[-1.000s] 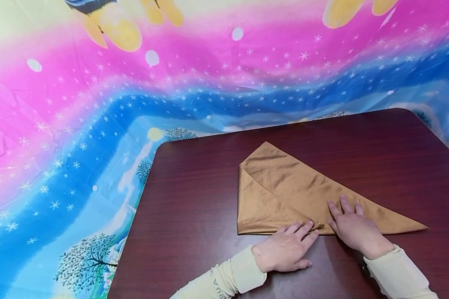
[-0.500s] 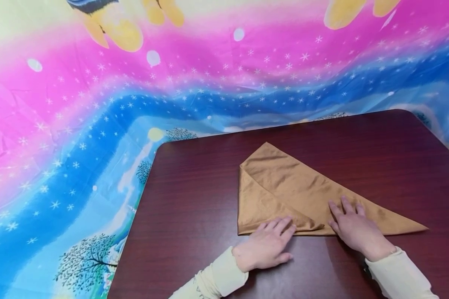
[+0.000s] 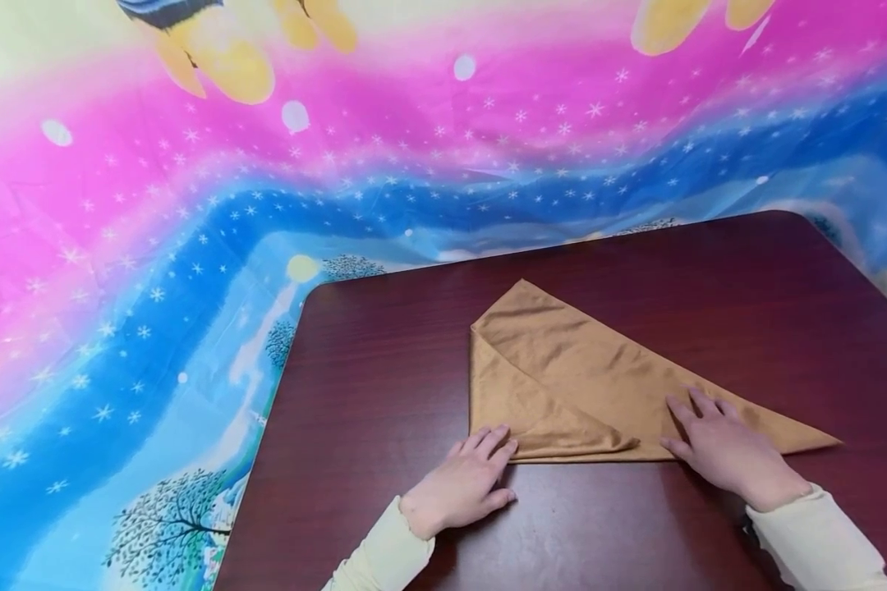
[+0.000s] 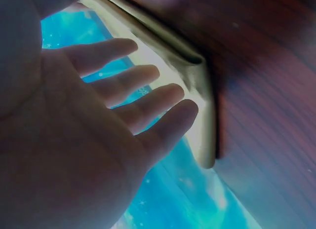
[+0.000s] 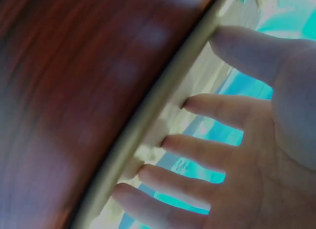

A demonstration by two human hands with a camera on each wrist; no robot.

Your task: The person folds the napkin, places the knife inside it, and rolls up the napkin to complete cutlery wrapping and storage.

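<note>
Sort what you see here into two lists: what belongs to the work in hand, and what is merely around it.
In the work:
- folded golden-brown cloth
- left hand, fingers at its near left corner
- right hand, fingers on its right part
- dark red table, beneath it

Merely around:
- printed backdrop behind the table

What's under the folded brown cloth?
The brown cloth lies on the dark red table, whose surface shows around its edges. The part it covers is hidden, so I can't tell whether anything else is underneath.
</note>
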